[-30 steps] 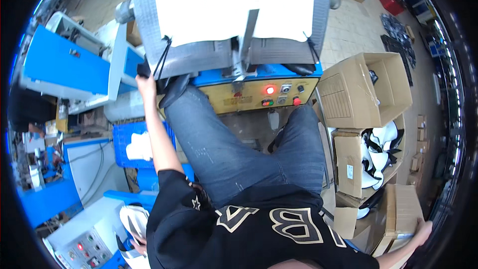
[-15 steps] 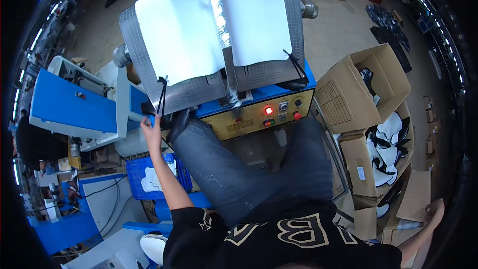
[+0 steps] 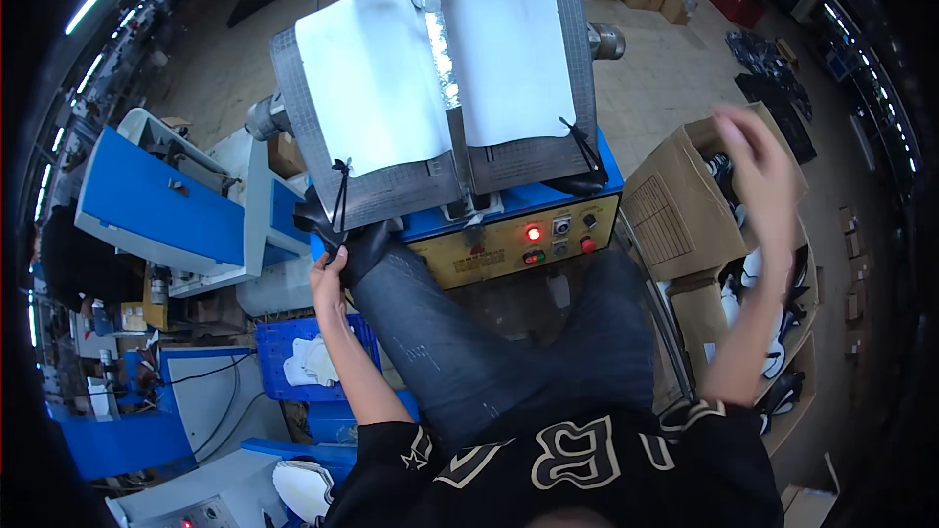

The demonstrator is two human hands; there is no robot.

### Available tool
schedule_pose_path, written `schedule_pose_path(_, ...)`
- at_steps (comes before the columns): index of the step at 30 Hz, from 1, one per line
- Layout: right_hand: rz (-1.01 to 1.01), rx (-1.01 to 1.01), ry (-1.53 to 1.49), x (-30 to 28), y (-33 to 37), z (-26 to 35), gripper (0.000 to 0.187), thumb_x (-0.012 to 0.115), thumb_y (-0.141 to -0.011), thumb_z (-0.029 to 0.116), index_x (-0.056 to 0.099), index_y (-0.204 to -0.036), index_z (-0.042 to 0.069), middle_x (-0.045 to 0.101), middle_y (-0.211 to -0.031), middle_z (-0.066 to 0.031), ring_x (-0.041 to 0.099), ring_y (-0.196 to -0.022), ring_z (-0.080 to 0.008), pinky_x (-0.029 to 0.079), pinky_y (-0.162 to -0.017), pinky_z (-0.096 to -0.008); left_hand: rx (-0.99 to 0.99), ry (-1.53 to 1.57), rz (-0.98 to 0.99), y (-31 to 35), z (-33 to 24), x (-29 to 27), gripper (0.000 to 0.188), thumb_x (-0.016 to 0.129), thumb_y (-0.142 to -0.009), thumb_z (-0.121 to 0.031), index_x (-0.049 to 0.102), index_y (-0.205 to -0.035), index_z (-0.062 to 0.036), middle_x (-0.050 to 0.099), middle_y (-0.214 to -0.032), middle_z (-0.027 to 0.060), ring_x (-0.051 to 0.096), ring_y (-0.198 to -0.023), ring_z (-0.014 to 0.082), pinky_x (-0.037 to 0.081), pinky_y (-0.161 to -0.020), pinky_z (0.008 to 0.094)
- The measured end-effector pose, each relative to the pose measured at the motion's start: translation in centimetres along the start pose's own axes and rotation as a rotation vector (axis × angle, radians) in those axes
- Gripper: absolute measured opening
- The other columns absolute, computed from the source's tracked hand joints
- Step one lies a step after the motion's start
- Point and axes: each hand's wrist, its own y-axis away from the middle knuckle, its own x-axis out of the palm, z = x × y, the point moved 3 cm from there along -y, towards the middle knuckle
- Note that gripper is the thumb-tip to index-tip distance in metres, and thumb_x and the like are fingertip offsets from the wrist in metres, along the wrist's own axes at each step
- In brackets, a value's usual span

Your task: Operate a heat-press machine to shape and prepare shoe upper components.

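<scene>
A blue machine [image 3: 456, 147] with curved, gridded grey plates [image 3: 377, 199] stands before a seated person, smooth white sheets [image 3: 372, 88] spread over it; an open, stiff-walled cardboard box [image 3: 675, 215] sits at right. A glossy black piece [image 3: 365, 248] lies between the machine's near left corner and the left thigh [image 3: 421, 313]; it looks light, supple and slightly slippery, best held by its near edge. There the left hand's [image 3: 330, 279] fingers touch, whether gripping cannot be told; the blurred right hand [image 3: 758, 161] appears spread and empty. Thin knotted black cords [image 3: 339, 198] hang at the sheets' lower corners.
</scene>
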Motion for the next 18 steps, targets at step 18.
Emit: schedule_pose_path(18, -0.348, -0.148, -0.193, 26.6, -21.0, 9.8, 0.033, 0.058, -0.086, 0.025, 0.063, -0.104, -0.003, 0.069, -0.094, -0.0283, 0.065, -0.095, -0.0478, 0.05, -0.089, -0.0497, 0.194, -0.249, -0.013, -4.6, -0.2, -2.1, 0.05, 0.069, -0.09, -0.005, 0.048, -0.135, 0.007, 0.07, -0.094, 0.0078, 0.063, -0.09, 0.0161, 0.048, -0.087, 0.0285)
